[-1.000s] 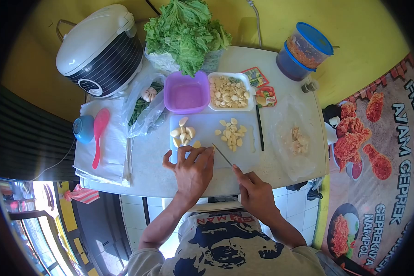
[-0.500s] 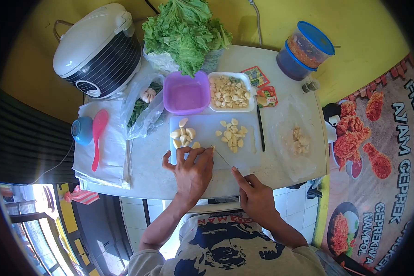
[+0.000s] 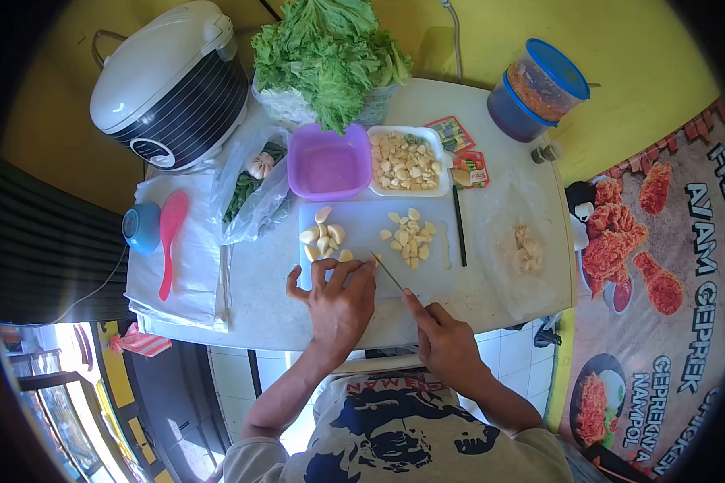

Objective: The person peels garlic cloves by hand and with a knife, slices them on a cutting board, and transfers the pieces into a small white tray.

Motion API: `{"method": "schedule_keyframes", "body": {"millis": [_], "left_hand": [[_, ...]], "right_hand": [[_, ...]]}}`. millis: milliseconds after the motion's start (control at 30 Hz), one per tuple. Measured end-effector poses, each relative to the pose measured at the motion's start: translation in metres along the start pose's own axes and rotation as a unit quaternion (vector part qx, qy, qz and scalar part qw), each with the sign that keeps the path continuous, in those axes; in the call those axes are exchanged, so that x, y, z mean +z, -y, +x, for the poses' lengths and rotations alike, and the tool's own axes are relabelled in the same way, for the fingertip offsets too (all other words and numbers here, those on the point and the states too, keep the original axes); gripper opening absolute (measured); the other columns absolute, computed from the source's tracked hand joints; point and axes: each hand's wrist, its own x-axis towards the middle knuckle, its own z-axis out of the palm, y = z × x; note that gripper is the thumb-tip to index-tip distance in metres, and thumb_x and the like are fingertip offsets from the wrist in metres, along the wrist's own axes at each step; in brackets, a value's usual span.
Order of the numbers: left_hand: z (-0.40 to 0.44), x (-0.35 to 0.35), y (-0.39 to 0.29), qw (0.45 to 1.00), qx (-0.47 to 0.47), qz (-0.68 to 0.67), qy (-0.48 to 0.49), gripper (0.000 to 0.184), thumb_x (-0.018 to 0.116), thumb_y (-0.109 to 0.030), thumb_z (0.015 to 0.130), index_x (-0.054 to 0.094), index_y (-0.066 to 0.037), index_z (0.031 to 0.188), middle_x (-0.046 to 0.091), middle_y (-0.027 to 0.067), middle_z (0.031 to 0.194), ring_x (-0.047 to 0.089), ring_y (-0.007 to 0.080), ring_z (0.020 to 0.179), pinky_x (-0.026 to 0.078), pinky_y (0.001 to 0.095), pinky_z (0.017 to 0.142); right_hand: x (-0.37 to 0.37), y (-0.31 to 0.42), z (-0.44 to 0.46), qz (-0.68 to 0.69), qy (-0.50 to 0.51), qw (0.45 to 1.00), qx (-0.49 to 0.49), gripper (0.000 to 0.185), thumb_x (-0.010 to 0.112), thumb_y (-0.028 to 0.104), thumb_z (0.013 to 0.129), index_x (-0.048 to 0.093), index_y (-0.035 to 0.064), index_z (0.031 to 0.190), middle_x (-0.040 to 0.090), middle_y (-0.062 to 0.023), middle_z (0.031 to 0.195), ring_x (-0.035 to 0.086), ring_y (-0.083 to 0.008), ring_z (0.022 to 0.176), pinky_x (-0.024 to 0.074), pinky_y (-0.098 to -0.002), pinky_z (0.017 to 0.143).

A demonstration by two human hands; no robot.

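Note:
On a white cutting board (image 3: 362,229), my left hand (image 3: 340,302) is bent with its fingertips down, pinching a garlic clove (image 3: 378,258) against the surface. Gripped in my right hand (image 3: 447,342) is a knife (image 3: 391,275), its thin blade slanting up and left to that clove. Just beyond my left fingers lies a small group of whole peeled garlic cloves (image 3: 322,233). Farther right on the board are cut garlic pieces (image 3: 412,237). Part of the held clove is hidden by my fingertips.
Behind the board stand a purple tub (image 3: 329,163) and a white tray (image 3: 407,194) of chopped garlic. A rice cooker (image 3: 169,88), lettuce (image 3: 330,64) and stacked lidded containers (image 3: 532,92) line the back. A black stick (image 3: 459,225) and a plastic bag (image 3: 524,249) lie rightward.
The knife and my left fingertips have shifted only slightly at the clove. The whole view has moved a little; the garlic groups look the same.

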Motion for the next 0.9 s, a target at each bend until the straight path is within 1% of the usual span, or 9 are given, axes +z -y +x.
{"method": "schedule_keyframes", "body": {"millis": [67, 200, 367, 500, 600, 667, 900], "left_hand": [[-0.001, 0.002, -0.001, 1.000, -0.007, -0.003, -0.008, 0.017, 0.083, -0.016, 0.078, 0.079, -0.019, 0.095, 0.071, -0.0079, 0.090, 0.058, 0.0155, 0.099, 0.022, 0.0548, 0.104], [-0.003, 0.003, 0.000, 1.000, -0.010, -0.001, -0.022, 0.016, 0.084, -0.017, 0.078, 0.079, -0.020, 0.093, 0.072, -0.0087, 0.089, 0.058, 0.0147, 0.099, 0.022, 0.0542, 0.103], [-0.002, 0.002, -0.003, 0.999, -0.018, -0.015, -0.030, 0.014, 0.085, -0.018, 0.078, 0.080, -0.020, 0.090, 0.072, -0.0093, 0.088, 0.057, 0.0138, 0.098, 0.023, 0.0527, 0.100], [-0.003, 0.002, -0.003, 0.999, -0.012, -0.008, -0.032, 0.014, 0.085, -0.018, 0.077, 0.080, -0.020, 0.090, 0.072, -0.0092, 0.088, 0.057, 0.0141, 0.098, 0.023, 0.0529, 0.100], [-0.003, 0.005, -0.005, 0.999, -0.015, -0.013, -0.028, 0.015, 0.085, -0.017, 0.077, 0.080, -0.020, 0.090, 0.072, -0.0088, 0.088, 0.058, 0.0144, 0.098, 0.023, 0.0528, 0.100], [-0.004, 0.008, -0.005, 0.999, -0.005, -0.019, -0.046, 0.015, 0.083, -0.017, 0.076, 0.078, -0.022, 0.089, 0.070, -0.0115, 0.086, 0.057, 0.0133, 0.095, 0.023, 0.0538, 0.098], [-0.003, 0.008, -0.006, 0.999, -0.009, -0.019, -0.046, 0.014, 0.083, -0.016, 0.075, 0.077, -0.021, 0.088, 0.070, -0.0111, 0.087, 0.057, 0.0137, 0.095, 0.023, 0.0536, 0.099]], "right_hand": [[-0.004, -0.010, 0.001, 0.077, -0.005, 0.997, 0.009, 0.065, 0.061, -0.003, 0.087, 0.048, 0.0098, 0.149, 0.061, -0.0119, 0.089, 0.065, -0.0277, 0.063, 0.0551, -0.0394, 0.058], [-0.006, -0.018, 0.003, 0.079, -0.036, 0.996, 0.006, 0.061, 0.060, -0.003, 0.089, 0.050, 0.0104, 0.147, 0.063, -0.0127, 0.089, 0.067, -0.0284, 0.064, 0.0550, -0.0399, 0.058], [-0.003, -0.012, -0.002, 0.020, -0.069, 0.997, 0.028, 0.063, 0.062, -0.003, 0.088, 0.052, 0.0149, 0.147, 0.066, -0.0112, 0.091, 0.067, -0.0284, 0.063, 0.0550, -0.0387, 0.057], [0.000, -0.009, -0.006, 0.036, -0.076, 0.996, 0.019, 0.064, 0.062, -0.002, 0.088, 0.051, 0.0155, 0.148, 0.066, -0.0107, 0.092, 0.067, -0.0276, 0.063, 0.0551, -0.0383, 0.056], [-0.001, -0.002, -0.012, 0.061, -0.058, 0.996, 0.019, 0.064, 0.062, -0.002, 0.088, 0.051, 0.0150, 0.148, 0.066, -0.0103, 0.092, 0.067, -0.0273, 0.063, 0.0554, -0.0380, 0.056], [-0.001, 0.001, -0.013, 0.051, -0.044, 0.998, 0.018, 0.063, 0.062, -0.001, 0.088, 0.052, 0.0152, 0.148, 0.066, -0.0101, 0.092, 0.068, -0.0273, 0.063, 0.0557, -0.0382, 0.057], [-0.007, 0.003, -0.016, 0.005, -0.036, 0.999, 0.020, 0.064, 0.063, -0.001, 0.086, 0.053, 0.0155, 0.147, 0.066, -0.0095, 0.094, 0.068, -0.0264, 0.065, 0.0553, -0.0378, 0.057]]}}
